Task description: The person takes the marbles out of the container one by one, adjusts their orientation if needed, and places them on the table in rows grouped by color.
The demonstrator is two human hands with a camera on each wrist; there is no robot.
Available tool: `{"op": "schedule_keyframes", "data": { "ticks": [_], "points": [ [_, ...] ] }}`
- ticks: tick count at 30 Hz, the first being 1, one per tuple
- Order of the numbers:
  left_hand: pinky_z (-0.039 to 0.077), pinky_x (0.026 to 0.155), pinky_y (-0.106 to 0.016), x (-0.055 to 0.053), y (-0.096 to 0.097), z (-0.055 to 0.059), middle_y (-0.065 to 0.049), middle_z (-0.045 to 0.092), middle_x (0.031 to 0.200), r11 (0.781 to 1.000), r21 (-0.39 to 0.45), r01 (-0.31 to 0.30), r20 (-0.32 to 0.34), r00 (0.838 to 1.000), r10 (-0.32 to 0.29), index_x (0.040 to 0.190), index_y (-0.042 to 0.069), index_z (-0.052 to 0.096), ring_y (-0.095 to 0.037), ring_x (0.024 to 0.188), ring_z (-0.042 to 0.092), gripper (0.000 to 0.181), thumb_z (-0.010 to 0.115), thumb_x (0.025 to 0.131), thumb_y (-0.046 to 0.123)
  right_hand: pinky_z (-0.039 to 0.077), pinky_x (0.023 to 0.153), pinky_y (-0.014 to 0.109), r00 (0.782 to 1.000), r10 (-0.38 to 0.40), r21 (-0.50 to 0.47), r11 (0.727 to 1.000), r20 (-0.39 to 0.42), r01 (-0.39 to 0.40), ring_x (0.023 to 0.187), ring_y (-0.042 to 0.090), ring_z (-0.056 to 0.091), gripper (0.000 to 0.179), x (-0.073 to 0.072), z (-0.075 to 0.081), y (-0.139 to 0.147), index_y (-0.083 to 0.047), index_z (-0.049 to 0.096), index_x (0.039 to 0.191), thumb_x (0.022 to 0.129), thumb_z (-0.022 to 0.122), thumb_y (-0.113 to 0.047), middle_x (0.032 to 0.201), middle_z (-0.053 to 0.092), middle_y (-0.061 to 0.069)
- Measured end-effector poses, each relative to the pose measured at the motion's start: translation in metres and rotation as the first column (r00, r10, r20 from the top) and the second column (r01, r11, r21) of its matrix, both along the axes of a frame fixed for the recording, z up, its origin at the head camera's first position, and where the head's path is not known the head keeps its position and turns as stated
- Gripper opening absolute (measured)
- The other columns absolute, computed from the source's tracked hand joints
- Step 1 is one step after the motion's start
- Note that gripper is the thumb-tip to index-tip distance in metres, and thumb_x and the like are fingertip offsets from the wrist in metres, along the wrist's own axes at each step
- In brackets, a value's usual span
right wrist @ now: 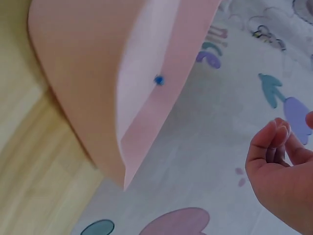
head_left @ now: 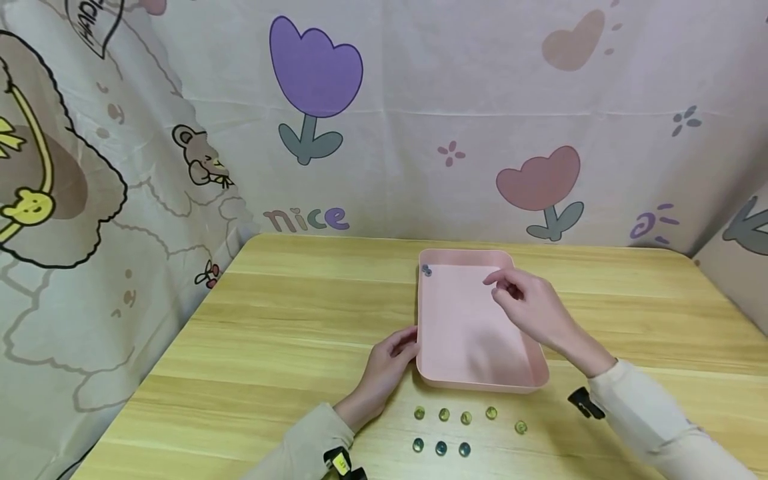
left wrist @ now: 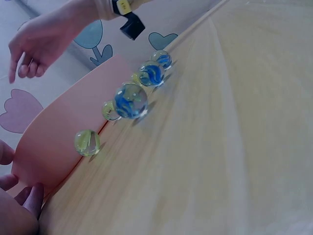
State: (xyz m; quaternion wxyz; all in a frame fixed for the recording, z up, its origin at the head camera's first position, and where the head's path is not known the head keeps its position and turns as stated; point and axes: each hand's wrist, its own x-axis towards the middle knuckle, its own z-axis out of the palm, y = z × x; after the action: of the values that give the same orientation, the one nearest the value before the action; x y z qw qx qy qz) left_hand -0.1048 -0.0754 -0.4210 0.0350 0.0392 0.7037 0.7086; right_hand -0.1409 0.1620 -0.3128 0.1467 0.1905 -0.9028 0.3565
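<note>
A shallow pink tray [head_left: 474,386] stands on the table, with two small blue marbles [head_left: 427,270] in its far left corner. My left hand [head_left: 382,373] rests at the tray's left side, fingertips [left wrist: 34,198] against the outer wall. Above the tray's right side hovers my right hand [head_left: 534,307], its index finger pointing away from loosely curled fingers; nothing shows in its grasp. In front of the tray lies a row of several yellow-green marbles [head_left: 466,418]. Nearer to me are three blue marbles [head_left: 441,449], seen large with blue swirls [left wrist: 131,101] in the left wrist view.
The light wooden table [head_left: 288,320] extends to both sides of the tray. Behind it hangs a printed cloth [head_left: 414,80] with tulips and hearts, which also covers the left side. Dark wrist devices [head_left: 585,403] sit at both pale sleeves.
</note>
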Motion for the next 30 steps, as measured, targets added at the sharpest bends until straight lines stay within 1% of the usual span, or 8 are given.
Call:
{"op": "schedule_keyframes", "data": {
  "ticks": [4,8,11,15,20,24,26,30],
  "points": [
    [0.048,0.096,-0.028,0.000,0.000,-0.001,-0.018,0.060,0.124,1.000,-0.005,-0.001,0.000,1.000,0.001,0.132,-0.006,0.054,-0.028,0.115,0.056,0.041,0.059,0.095,0.011,0.039,0.062,0.028,0.999,0.011,0.049,0.999,0.037,-0.013,0.063,0.015,0.047,0.024,-0.015,0.002,0.001,-0.007,0.069,0.099,0.089,0.047,-0.006,0.067,0.050,-0.002],
    [0.047,0.097,-0.029,0.000,0.000,0.000,-0.018,0.060,0.124,1.000,-0.005,-0.006,0.003,1.000,0.006,0.132,-0.006,0.054,-0.028,0.116,0.056,0.041,0.059,0.095,0.011,0.039,0.065,0.032,0.996,0.026,0.093,0.995,0.083,-0.034,0.066,0.017,0.047,0.021,-0.029,0.005,-0.001,-0.006,0.067,0.099,0.090,0.048,-0.010,0.070,0.050,-0.001],
    [0.047,0.097,-0.031,0.001,0.000,0.001,-0.018,0.059,0.125,1.000,0.000,-0.004,0.002,1.000,0.004,0.132,-0.006,0.053,-0.029,0.115,0.056,0.042,0.059,0.095,0.011,0.039,0.067,0.033,0.992,0.031,0.126,0.991,0.122,-0.046,0.070,0.018,0.048,0.020,-0.039,0.008,-0.005,-0.007,0.066,0.096,0.090,0.049,-0.014,0.072,0.051,0.000],
    [0.048,0.097,-0.032,0.001,0.000,0.001,-0.019,0.059,0.124,1.000,0.002,-0.002,0.005,1.000,0.002,0.133,-0.007,0.052,-0.029,0.115,0.056,0.042,0.059,0.095,0.010,0.039,0.067,0.032,0.989,0.038,0.152,0.987,0.143,-0.060,0.072,0.019,0.050,0.020,-0.049,0.010,-0.011,-0.009,0.066,0.091,0.090,0.048,-0.017,0.074,0.053,0.001],
    [0.048,0.096,-0.029,-0.001,0.001,0.000,-0.017,0.060,0.124,1.000,-0.003,-0.001,0.005,1.000,0.001,0.132,-0.005,0.054,-0.027,0.114,0.056,0.041,0.059,0.095,0.011,0.039,0.065,0.032,0.988,0.036,0.134,0.989,0.149,-0.056,0.072,0.019,0.051,0.022,-0.059,0.010,-0.016,-0.008,0.067,0.093,0.091,0.048,-0.018,0.074,0.055,0.002],
    [0.049,0.095,-0.029,-0.002,0.000,-0.001,-0.017,0.061,0.122,1.000,-0.015,-0.003,-0.003,1.000,0.003,0.131,-0.006,0.054,-0.026,0.112,0.057,0.040,0.059,0.095,0.011,0.041,0.065,0.031,0.986,0.029,0.096,0.994,0.165,-0.045,0.071,0.019,0.051,0.022,-0.068,0.005,-0.019,-0.007,0.067,0.098,0.091,0.049,-0.018,0.075,0.056,0.002],
    [0.049,0.095,-0.029,-0.001,0.000,-0.001,-0.016,0.061,0.121,1.000,-0.013,-0.006,0.005,1.000,0.006,0.131,-0.005,0.055,-0.025,0.112,0.057,0.040,0.059,0.095,0.011,0.041,0.064,0.031,0.985,0.033,0.079,0.996,0.169,-0.047,0.070,0.019,0.051,0.021,-0.073,0.002,-0.022,-0.006,0.067,0.098,0.091,0.050,-0.018,0.075,0.057,0.003],
    [0.049,0.094,-0.029,0.000,0.001,0.000,-0.016,0.061,0.121,1.000,-0.010,-0.008,0.008,1.000,0.008,0.131,-0.005,0.055,-0.025,0.111,0.057,0.040,0.059,0.095,0.011,0.042,0.064,0.032,0.982,0.036,0.071,0.996,0.187,-0.050,0.070,0.020,0.052,0.020,-0.081,-0.002,-0.026,-0.006,0.065,0.098,0.092,0.052,-0.020,0.078,0.057,0.004]
  ]
}}
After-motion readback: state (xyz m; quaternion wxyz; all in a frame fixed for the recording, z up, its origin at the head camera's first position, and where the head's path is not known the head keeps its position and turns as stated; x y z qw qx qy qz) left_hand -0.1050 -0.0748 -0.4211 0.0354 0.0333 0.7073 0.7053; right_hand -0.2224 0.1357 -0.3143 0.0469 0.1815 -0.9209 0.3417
